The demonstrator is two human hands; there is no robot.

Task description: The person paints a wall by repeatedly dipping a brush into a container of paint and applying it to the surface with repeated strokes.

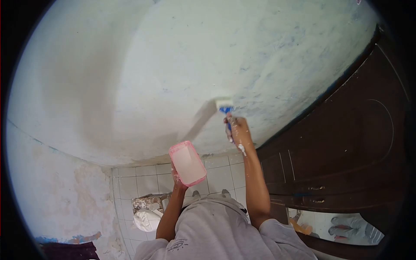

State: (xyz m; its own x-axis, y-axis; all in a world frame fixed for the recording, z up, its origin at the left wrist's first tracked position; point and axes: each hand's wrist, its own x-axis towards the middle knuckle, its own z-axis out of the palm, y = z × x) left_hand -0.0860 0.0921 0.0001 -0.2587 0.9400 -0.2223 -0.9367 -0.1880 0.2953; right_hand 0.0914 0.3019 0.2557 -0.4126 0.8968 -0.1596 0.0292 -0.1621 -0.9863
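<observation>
My right hand [238, 130] is wrapped round the blue handle of a paintbrush [225, 105], whose pale, paint-covered bristles are at the wall [182, 69]. White paint spots my fingers and wrist. The wall is whitish, with bluish patches showing around the brush and to its right. Lower and to the left, my left hand [177, 175] grips a pink rectangular plastic tub [204, 177] by its side and underside. Pale paint [188, 164] fills much of the tub. Some of my left fingers are hidden beneath it.
A dark wooden cabinet [338, 130] with small handles and a mirror [338, 227] stands along the right. On the tiled floor [147, 184] at left are a paint-stained stool-like object [145, 203] and a white bag [147, 219]. Dark cloth [69, 250] lies bottom left.
</observation>
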